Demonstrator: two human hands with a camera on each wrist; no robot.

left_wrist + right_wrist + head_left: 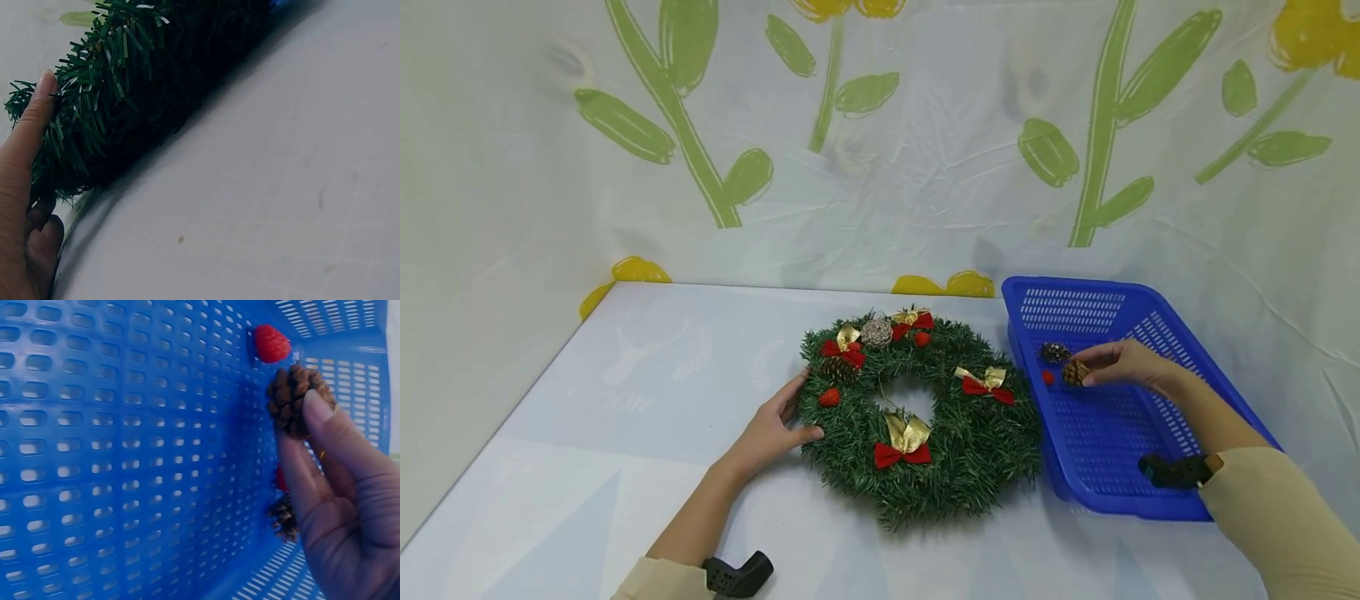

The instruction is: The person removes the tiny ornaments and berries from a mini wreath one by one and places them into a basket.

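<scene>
Backdrop (pixel 925 192): softly, evenly bright in the head view, with a faint sheen where it wrinkles.
Table (pixel 647 467): pale, a soft shadow hugging the wreath (pixel 842 458) along its lower edge.
Wreath: dim at my left wrist, its underside sinking almost to black, its upper side glinting.
My left hand (pixel 15 200): greyish and shaded in that view.
Basket (pixel 1120 502): slightly hazy at my right wrist, pale light showing through.
My right hand (pixel 350 506): a bit soft; thumbnail (pixel 319 405) gleaming above the pine cone (pixel 290 400).

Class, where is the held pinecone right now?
Right of the wreath in the head view, the pinecone is pinched in the right hand over the blue basket's floor.
</scene>
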